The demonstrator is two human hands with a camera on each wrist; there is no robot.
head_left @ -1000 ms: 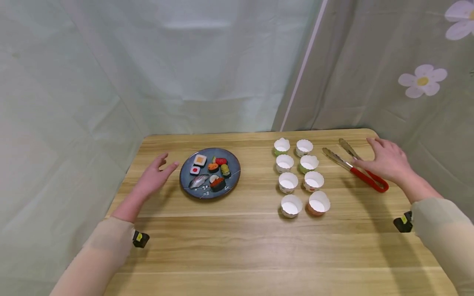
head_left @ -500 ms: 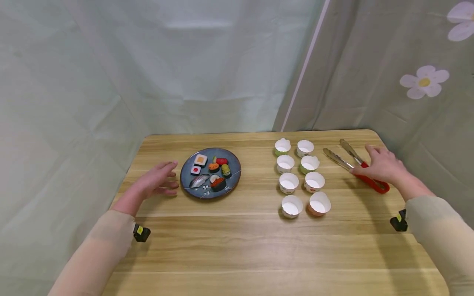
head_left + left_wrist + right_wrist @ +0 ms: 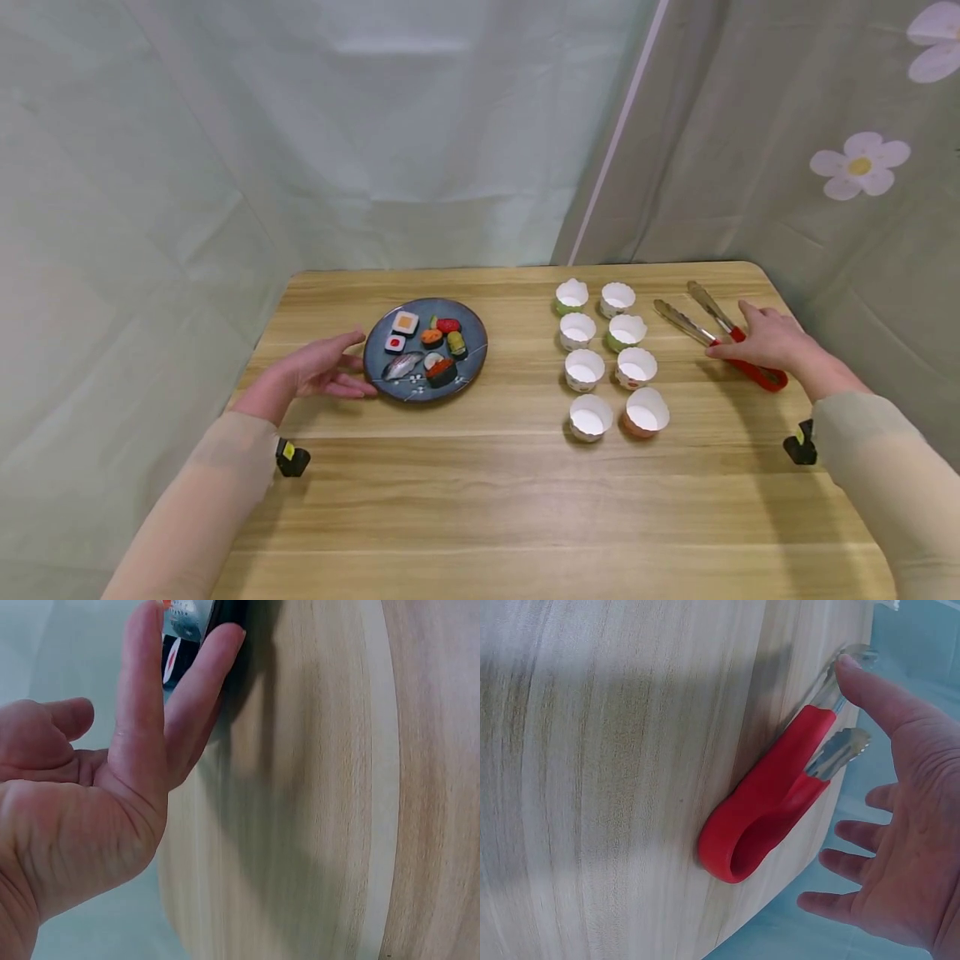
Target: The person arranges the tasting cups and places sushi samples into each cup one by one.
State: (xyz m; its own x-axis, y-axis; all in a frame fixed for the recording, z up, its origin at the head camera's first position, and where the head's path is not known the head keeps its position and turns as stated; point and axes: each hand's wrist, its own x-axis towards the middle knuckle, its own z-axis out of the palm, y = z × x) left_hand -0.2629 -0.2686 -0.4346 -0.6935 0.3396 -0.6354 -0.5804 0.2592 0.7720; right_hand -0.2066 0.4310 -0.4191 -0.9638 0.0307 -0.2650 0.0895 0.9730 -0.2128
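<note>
My left hand (image 3: 326, 367) is at the left rim of a dark blue round plate (image 3: 422, 308), fingers extended. Its fingertips are right at the rim; whether they touch cannot be told. On the plate lie several sushi pieces, among them a red-topped gunkan (image 3: 441, 375) and a silvery fish nigiri (image 3: 402, 366). Over at the right, my right hand (image 3: 776, 342) hovers above metal tongs with red handles (image 3: 759, 375). In the right wrist view, the hand (image 3: 915, 840) has its thumb and fingers spread beside the tongs (image 3: 772, 780), with a gap between fingers and handle.
Several scalloped paper baking cups (image 3: 585, 369) stand in two columns between plate and tongs. The wooden table (image 3: 480, 500) ends at the back against a pale curtain (image 3: 450, 150). Small black cameras (image 3: 291, 458) sit at the wrists.
My left hand has turned and moved in to the plate's left rim, its fingers now low beside it. My right hand has come down and slightly left over the tongs.
</note>
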